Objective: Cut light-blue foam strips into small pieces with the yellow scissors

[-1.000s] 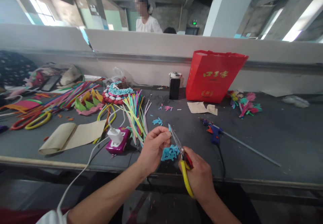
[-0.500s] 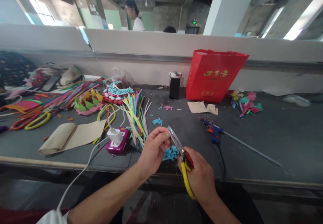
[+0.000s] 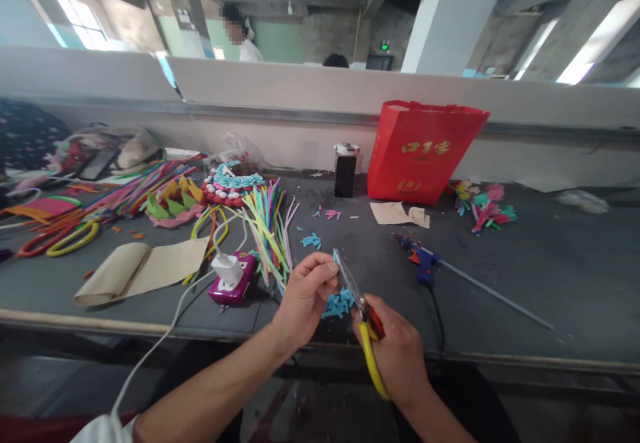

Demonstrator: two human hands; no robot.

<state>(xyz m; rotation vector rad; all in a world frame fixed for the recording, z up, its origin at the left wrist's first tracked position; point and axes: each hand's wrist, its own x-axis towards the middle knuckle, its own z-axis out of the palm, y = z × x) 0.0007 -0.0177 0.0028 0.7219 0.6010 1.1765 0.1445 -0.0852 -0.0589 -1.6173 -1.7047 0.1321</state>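
My right hand (image 3: 395, 350) is wrapped round the handles of scissors (image 3: 369, 336) with yellow and red grips, blades pointing up and left. My left hand (image 3: 307, 296) is pinched at the blade tips, on a small light-blue piece (image 3: 335, 256) that barely shows between thumb and forefinger. Under and between the hands lies a pile of short blue pieces (image 3: 339, 303) on the dark table (image 3: 475, 256). Farther back is a smaller group of blue pieces (image 3: 311, 240), with a few pink bits (image 3: 332, 214) beyond it.
Left of my hands are a purple power strip (image 3: 245, 283) with a white plug, colored strips (image 3: 267, 230) and brown paper (image 3: 145, 270). A glue gun (image 3: 424, 263), red bag (image 3: 425, 153) and black bottle (image 3: 345, 175) stand or lie beyond. A person (image 3: 245, 36) is behind the partition.
The scissor blades have closed slightly near my left fingertips. Both hands stay in nearly the same place. The person behind the partition has moved left.
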